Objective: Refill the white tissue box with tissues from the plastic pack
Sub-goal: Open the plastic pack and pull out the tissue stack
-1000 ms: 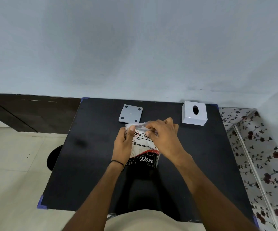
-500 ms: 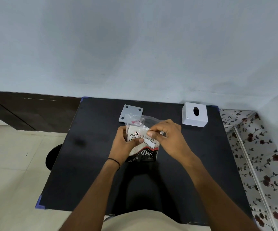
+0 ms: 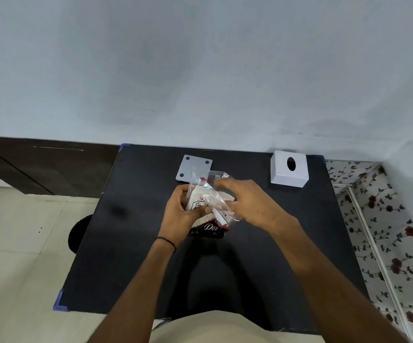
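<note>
The plastic pack (image 3: 206, 209) is being held above the worktop (image 3: 136, 256) by both hands. The left hand (image 3: 180, 214) is being closed around its side, and the right hand (image 3: 247, 201) is being pinched on the wrapper's open top.

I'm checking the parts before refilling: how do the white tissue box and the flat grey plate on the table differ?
The white tissue box is a raised block with one oval hole on top; the flat grey plate lies thin with small dark corner holes. The box sits far right, the plate near centre, partly behind the plastic pack. Both are untouched.

Black table (image 3: 131, 243), pale wall (image 3: 200, 70), tiled floor (image 3: 14, 243)
</note>
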